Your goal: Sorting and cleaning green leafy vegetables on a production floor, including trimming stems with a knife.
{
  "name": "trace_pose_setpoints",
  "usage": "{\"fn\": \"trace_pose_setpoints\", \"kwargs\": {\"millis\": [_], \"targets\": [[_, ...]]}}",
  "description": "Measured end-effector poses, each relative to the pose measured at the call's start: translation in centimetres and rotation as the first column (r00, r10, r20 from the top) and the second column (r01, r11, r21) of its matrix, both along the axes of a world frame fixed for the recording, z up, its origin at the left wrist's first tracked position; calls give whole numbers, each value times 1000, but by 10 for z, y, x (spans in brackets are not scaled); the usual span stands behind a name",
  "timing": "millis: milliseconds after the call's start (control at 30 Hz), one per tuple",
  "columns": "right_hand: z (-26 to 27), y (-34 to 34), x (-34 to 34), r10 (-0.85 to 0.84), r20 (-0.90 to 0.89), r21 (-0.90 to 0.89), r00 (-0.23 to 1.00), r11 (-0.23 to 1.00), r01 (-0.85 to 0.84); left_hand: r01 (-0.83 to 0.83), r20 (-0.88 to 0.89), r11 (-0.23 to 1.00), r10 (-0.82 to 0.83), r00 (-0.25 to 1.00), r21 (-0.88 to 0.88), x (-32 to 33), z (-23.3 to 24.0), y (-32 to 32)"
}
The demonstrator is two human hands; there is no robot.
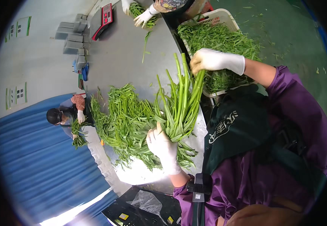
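My right hand (205, 60), in a white glove with a stained palm side, is closed around stems of a leafy green bunch (183, 96) that looks like water spinach. The thick cut stem ends point away from the leaves, several of them sticking out beside the hand. My left hand (163, 149), also white-gloved, is at the leafy end of this bunch with its thumb raised and its fingers curled. Leaves hide whether it grips anything. Beneath and beyond it, a broad pile of the same greens (124, 115) lies on the metal table (129, 56).
A white plastic crate (222, 14) of loose greens stands beside the table. Another person's gloved hand (143, 18) rests on a bunch near a red scale (105, 17). A second person (67, 110) holds greens across the table. A clear plastic bag (148, 202) lies on a black surface.
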State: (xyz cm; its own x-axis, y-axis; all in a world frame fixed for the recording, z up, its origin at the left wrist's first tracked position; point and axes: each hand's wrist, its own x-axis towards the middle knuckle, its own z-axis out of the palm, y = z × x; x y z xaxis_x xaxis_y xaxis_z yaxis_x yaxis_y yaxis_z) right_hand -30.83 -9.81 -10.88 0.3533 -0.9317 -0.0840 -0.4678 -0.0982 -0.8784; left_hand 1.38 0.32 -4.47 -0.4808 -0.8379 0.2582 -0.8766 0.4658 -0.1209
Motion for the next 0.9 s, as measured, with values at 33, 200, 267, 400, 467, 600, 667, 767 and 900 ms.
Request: {"fn": "trace_pose_setpoints", "kwargs": {"millis": [33, 200, 267, 400, 467, 600, 667, 767, 900], "targets": [[-12, -3, -7, -69, -59, -23, 996, 997, 67, -6, 2, 1000, 6, 1000, -2, 0, 1, 1], [-27, -9, -46, -605, -429, -602, 671, 745, 287, 86, 86, 995, -82, 993, -47, -17, 2, -9], [7, -15, -28, -493, -123, -685, 861, 671, 285, 109, 165, 986, -87, 982, -128, -15, 10, -4], [47, -1, 5, 170, -91, -572, 981, 798, -191, 200, 239, 979, -187, 953, -30, -20, 12, -13], [39, 1, 29, 324, -136, -588, 936, 734, -339, 222, 241, 975, -209, 948, -27, -25, 12, -16], [45, 4, 35, 310, -410, -541, 858, 675, -502, 195, 241, 981, -193, 951, 16, -28, 17, -14], [46, 4, 23, 235, -350, -707, 907, 569, -420, 152, 242, 988, -150, 958, 13, -23, 22, -8], [14, 1, -25, 7, -398, -687, 917, 661, -303, 193, 238, 981, -190, 953, 7, -25, 9, -16], [-13, -21, -50, -310, -905, -326, 292, 945, -6, 173, 306, 983, -145, 941, -64, -17, 19, -4]]}}
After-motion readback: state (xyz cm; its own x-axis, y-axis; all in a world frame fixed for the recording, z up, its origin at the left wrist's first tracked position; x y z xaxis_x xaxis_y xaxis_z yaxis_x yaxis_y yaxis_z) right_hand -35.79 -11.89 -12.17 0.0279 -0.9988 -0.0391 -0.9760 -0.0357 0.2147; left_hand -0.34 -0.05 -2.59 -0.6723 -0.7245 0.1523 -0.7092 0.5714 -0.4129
